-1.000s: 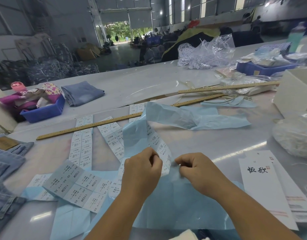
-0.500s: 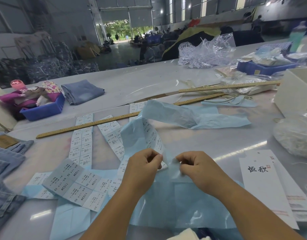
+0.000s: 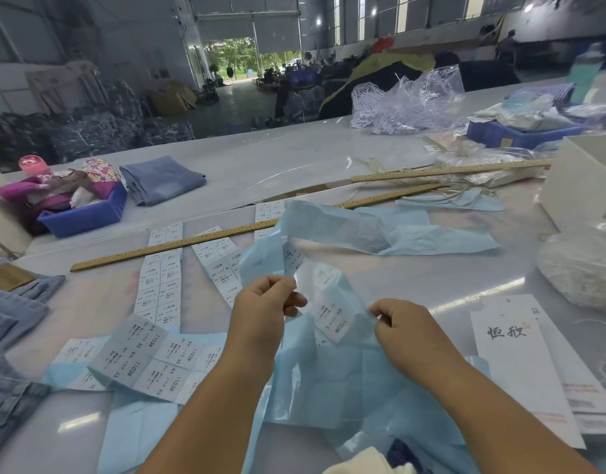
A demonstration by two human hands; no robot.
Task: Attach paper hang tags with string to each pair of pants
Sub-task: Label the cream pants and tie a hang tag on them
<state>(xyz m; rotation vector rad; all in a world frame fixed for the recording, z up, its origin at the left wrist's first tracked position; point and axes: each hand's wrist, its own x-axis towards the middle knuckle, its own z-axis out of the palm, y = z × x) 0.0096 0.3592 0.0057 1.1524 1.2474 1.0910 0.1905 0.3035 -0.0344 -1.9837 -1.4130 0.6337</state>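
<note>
Single head-worn wide-angle view, looking forward and down across the glossy white worktable [image 3: 329,159] from its near edge. Near field: the person's forearms and hands, close under the lens. Far field: open warehouse doorway [image 3: 240,59] beyond the table's far edge.

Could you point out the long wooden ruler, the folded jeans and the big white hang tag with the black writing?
wooden ruler [image 3: 165,247], head view, on its middle stretch.
folded jeans [image 3: 161,179], head view, on the top fold.
white hang tag [image 3: 513,364], head view, on the blank face below the black characters.
</note>
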